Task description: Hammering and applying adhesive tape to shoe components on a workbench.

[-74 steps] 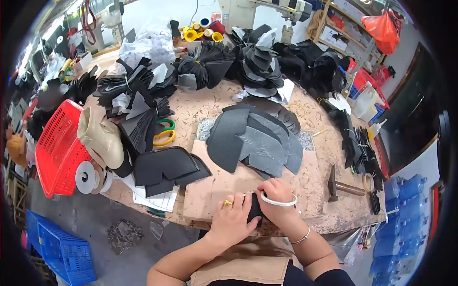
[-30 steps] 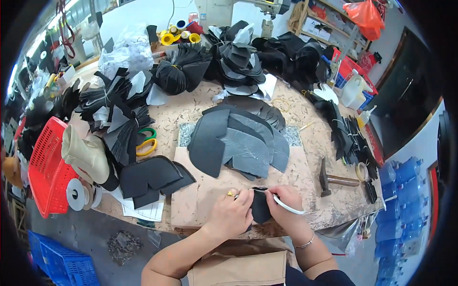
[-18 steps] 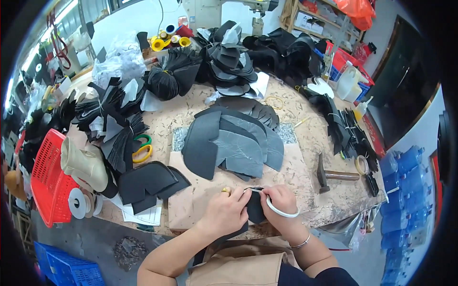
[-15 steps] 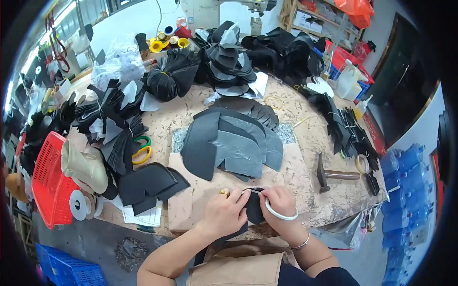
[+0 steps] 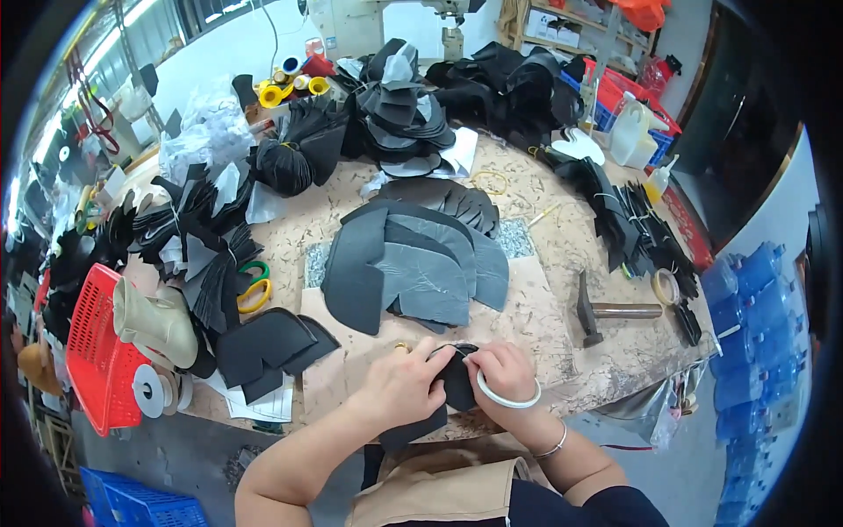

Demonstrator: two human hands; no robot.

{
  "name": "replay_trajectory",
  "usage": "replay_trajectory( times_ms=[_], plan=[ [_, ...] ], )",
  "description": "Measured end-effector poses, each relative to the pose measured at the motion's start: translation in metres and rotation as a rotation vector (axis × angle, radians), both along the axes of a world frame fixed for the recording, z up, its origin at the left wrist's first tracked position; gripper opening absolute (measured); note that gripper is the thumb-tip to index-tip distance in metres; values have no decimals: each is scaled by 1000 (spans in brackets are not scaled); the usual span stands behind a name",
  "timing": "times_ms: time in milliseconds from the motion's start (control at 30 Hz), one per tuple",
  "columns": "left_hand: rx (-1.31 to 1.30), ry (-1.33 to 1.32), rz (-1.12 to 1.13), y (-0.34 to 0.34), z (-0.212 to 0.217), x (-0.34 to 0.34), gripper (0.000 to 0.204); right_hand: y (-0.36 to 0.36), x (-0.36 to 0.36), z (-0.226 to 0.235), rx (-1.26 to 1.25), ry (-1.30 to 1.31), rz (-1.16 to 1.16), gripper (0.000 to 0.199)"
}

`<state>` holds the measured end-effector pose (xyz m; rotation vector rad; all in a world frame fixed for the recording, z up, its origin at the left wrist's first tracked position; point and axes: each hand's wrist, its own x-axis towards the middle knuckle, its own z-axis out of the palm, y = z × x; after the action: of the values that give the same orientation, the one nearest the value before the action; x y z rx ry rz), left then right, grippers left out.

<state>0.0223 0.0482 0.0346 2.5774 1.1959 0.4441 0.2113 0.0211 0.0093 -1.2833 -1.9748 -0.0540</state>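
At the front edge of the worktable my left hand (image 5: 406,383) and my right hand (image 5: 507,373) pinch the upper edge of a black leather-like piece (image 5: 457,386). A thin light line, perhaps a thread or folded edge, runs along that edge between my fingertips; I cannot make out which. The piece hangs down between my hands, and more dark material (image 5: 414,430) shows below my left hand. Just beyond my fingers lies a fanned stack of black, grey-backed cut pieces (image 5: 421,268) on a pale board (image 5: 536,325).
A hammer (image 5: 615,310) lies to the right, near a tape roll (image 5: 666,286). On the left are more black pieces (image 5: 263,347), scissors (image 5: 255,296), a cream boot-shaped form (image 5: 154,321) and a red basket (image 5: 97,351). Bundles of black pieces (image 5: 299,145) line the back.
The view has shifted slightly, so the table's things sit a little further left. My fingers have moved slightly along the edge of the black piece, still pinching it.
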Motion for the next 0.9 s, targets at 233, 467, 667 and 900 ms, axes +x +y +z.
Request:
replay_trajectory(
  times_ms=[233,467,667,900],
  plan=[
    [32,3,50,-5,-6,4,41,-3,4,-9,23,40,75,12],
    [156,-78,74,-6,-17,6,38,-43,24,18,-66,337,114,6],
    [121,-310,16,-2,-25,-8,25,-101,187,-17,-156,898,-290,19],
    [52,-336,110,-43,-12,-11,30,-173,349,-41,324,1714,-796,23]
  ],
)
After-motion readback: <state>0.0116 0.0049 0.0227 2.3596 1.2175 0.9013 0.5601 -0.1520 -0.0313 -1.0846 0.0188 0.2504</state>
